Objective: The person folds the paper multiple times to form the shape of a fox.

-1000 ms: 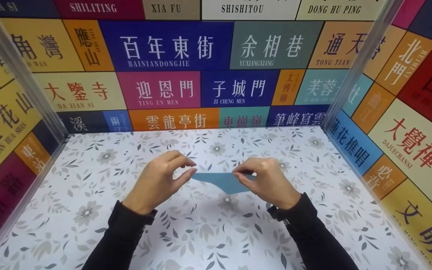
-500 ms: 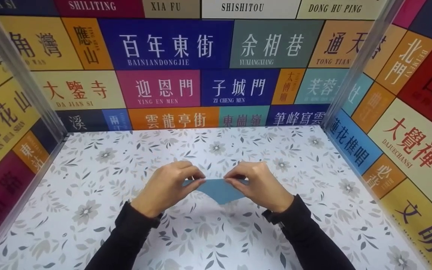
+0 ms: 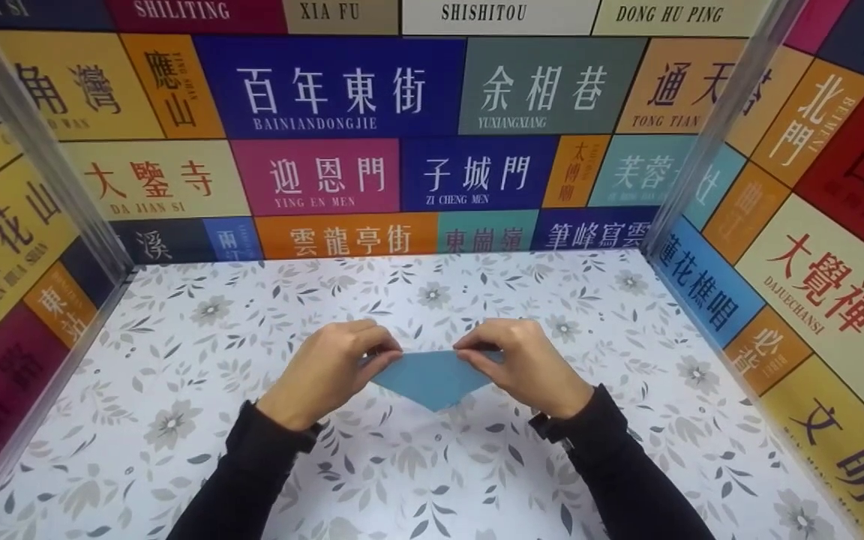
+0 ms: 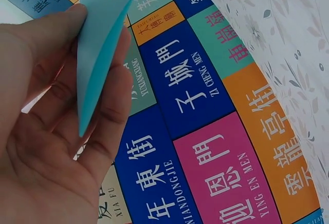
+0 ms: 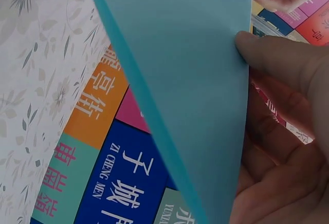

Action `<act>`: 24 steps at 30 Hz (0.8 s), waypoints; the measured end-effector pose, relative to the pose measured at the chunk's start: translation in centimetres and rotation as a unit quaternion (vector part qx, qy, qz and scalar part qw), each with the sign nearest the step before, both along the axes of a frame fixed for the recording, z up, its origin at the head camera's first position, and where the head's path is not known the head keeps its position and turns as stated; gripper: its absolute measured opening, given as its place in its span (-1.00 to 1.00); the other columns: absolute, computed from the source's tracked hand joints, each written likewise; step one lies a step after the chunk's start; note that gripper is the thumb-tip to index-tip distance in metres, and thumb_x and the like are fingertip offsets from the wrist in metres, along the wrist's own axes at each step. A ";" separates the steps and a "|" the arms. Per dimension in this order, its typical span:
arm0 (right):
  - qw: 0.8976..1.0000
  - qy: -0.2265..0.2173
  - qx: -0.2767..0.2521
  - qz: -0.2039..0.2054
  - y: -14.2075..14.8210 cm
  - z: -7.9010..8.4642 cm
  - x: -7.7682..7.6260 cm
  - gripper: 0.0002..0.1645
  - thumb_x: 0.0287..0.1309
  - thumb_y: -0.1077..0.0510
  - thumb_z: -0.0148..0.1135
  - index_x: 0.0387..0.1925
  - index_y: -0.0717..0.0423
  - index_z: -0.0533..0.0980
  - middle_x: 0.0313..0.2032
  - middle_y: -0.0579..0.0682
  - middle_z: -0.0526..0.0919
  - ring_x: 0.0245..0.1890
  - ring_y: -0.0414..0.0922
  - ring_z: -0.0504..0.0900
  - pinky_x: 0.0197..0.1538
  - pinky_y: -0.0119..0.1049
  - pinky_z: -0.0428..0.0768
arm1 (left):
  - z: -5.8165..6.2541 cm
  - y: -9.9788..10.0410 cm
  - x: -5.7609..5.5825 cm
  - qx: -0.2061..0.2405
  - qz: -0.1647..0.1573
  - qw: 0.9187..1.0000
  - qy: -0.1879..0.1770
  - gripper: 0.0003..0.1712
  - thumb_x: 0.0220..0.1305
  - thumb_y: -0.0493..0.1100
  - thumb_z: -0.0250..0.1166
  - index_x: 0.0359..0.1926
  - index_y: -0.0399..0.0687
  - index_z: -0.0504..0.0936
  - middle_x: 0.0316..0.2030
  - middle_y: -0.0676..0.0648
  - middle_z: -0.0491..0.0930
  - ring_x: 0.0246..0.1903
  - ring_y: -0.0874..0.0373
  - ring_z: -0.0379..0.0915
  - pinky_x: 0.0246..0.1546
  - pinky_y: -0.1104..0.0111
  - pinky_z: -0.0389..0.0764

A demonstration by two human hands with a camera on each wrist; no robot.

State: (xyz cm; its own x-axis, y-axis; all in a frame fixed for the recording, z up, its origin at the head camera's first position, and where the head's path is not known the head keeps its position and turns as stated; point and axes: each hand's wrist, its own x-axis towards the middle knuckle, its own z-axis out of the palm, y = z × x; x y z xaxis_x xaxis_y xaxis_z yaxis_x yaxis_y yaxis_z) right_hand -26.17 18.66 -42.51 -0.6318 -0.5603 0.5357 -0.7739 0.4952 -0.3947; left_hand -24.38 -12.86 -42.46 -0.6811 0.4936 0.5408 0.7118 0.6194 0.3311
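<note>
Both hands hold up a folded sheet of blue paper (image 3: 434, 380), shaped like a triangle with its point down, above the patterned tabletop. My left hand (image 3: 331, 367) pinches the top edge near its left end between thumb and fingers. Toward the right end of that same edge, thumb and fingertips of my right hand (image 3: 529, 364) pinch it too. In the left wrist view the paper (image 4: 100, 44) shows two layers parted slightly at the lower edge. The right wrist view has the paper (image 5: 175, 70) nearly flat, with the right thumb (image 5: 257, 49) pressing its edge.
A white tabletop (image 3: 177, 480) with grey flowers and leaves lies under the hands. Behind it stands a back wall (image 3: 327, 90) of coloured panels with Chinese lettering. Similar side walls (image 3: 837, 247) rise left and right, with clear corner posts (image 3: 717, 135).
Over the last second the hands have come closer together and slightly nearer the body, both pinching the top edge. The paper has turned to show a fuller downward triangle.
</note>
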 end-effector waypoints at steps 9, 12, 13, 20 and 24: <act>0.999 -0.006 0.022 -0.031 0.4 -0.5 -0.5 -0.89 0.48 0.23 0.60 -0.03 0.08 0.89 -0.12 0.02 0.97 -0.12 -0.09 0.96 0.02 -0.21 0.94 | -0.4 -0.4 -0.5 0.000 0.015 0.998 -0.055 -0.96 0.57 -0.21 0.55 -0.12 0.03 0.89 -0.19 0.00 0.94 -0.21 0.18 0.87 -0.13 0.28 0.90; 0.999 -0.016 0.030 -0.032 0.2 -0.9 -0.7 -0.90 0.48 0.22 0.60 -0.04 0.08 0.89 -0.13 0.01 0.97 -0.13 -0.10 0.96 0.01 -0.22 0.94 | -0.8 -0.4 -0.7 -0.007 0.019 0.996 -0.083 -0.96 0.59 -0.20 0.54 -0.12 -0.01 0.89 -0.21 0.00 0.93 -0.22 0.19 0.85 -0.14 0.28 0.90; 0.999 -0.019 0.033 -0.032 0.1 -1.1 -0.8 -0.90 0.49 0.22 0.60 -0.04 0.08 0.89 -0.13 0.01 0.97 -0.13 -0.10 0.96 0.01 -0.22 0.94 | -0.9 -0.4 -0.8 -0.010 0.020 0.996 -0.091 -0.95 0.59 -0.19 0.54 -0.12 -0.02 0.89 -0.21 0.00 0.92 -0.22 0.19 0.84 -0.14 0.28 0.90; 0.997 -0.035 0.054 -0.036 -0.5 -2.2 -1.3 -0.94 0.49 0.20 0.60 -0.09 0.06 0.89 -0.15 0.00 0.97 -0.14 -0.11 0.95 0.00 -0.18 0.94 | -1.9 -0.3 -1.5 -0.033 0.037 0.989 -0.138 -0.98 0.53 -0.22 0.57 -0.15 -0.03 0.90 -0.22 -0.02 0.92 -0.22 0.14 0.85 -0.11 0.23 0.90; 0.996 -0.040 0.069 -0.044 -0.8 -3.0 -1.5 -0.94 0.48 0.18 0.62 -0.10 0.04 0.90 -0.16 -0.01 0.98 -0.16 -0.11 0.94 -0.01 -0.16 0.93 | -2.4 0.0 -1.5 -0.045 0.042 0.989 -0.138 -0.95 0.48 -0.24 0.61 -0.11 -0.02 0.90 -0.17 -0.03 0.92 -0.18 0.08 0.86 -0.07 0.19 0.90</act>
State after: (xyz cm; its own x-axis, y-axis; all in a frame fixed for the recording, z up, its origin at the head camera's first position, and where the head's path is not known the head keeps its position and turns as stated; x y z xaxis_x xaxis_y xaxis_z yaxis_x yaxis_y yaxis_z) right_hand -27.70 17.90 -45.54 -0.7193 -0.5663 0.4023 -0.6938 0.6137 -0.3768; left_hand -25.84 -12.83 -44.89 -0.8372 0.4666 0.2853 0.5469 0.7089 0.4455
